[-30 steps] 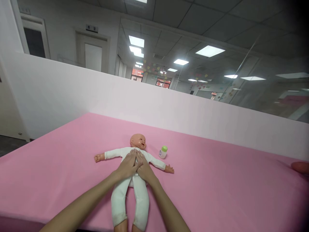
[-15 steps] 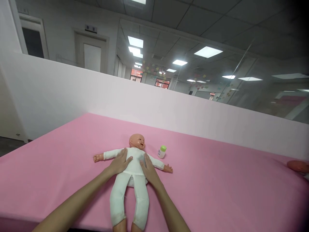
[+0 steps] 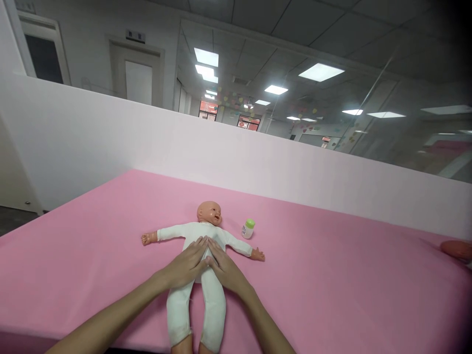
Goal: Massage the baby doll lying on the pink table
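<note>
A baby doll (image 3: 214, 297) in white clothing lies on its back on the pink surface (image 3: 317, 275), arms spread and head turned to the right. My left hand (image 3: 188, 263) rests flat on the doll's belly, fingers pointing up and inward. Beside it, my right hand (image 3: 225, 268) also lies flat on the belly, and the fingertips of both hands meet near the middle. Neither hand holds anything. A small bottle with a green lid (image 3: 248, 229) stands upright to the right of the doll's head, above its outstretched arm.
A low white wall (image 3: 258, 162) runs along the back of the pink surface, with glass above it. At the far right edge lies a partly visible brownish, rounded object (image 3: 456, 250). Doors and ceiling lights show beyond.
Both hands have moved from the sides of the doll's chest down and inward to the middle of its belly, now touching. The view has shifted slightly.
</note>
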Tool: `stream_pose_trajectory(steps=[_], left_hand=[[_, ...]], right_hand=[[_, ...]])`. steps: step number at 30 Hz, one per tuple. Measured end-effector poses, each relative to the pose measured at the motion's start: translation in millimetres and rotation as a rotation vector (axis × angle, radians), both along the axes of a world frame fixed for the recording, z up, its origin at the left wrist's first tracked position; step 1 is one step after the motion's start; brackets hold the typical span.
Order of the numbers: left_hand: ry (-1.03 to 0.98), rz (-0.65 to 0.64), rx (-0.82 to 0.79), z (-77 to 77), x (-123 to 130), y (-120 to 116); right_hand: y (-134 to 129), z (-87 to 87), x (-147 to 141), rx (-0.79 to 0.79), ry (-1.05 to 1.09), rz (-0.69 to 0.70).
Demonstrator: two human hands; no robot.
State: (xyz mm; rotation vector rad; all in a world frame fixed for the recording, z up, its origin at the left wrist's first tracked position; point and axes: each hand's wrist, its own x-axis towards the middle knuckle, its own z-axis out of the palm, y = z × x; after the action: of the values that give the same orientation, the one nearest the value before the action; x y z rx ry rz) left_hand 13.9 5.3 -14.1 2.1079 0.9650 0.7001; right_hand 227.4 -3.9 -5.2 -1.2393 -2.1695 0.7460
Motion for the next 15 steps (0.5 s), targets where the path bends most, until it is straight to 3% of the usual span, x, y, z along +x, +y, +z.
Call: stream_pose_trajectory(steps=[7,15], left_hand=[[0.11,0.176,0.056,-7.5,33,43],[0.23,0.308,0.011,-6.6,23,63]], right_hand=[[42,-11.2,-12,0.067,-0.08,-0.11],[54,-26.8,1,-0.071,-0.065,-0.315]])
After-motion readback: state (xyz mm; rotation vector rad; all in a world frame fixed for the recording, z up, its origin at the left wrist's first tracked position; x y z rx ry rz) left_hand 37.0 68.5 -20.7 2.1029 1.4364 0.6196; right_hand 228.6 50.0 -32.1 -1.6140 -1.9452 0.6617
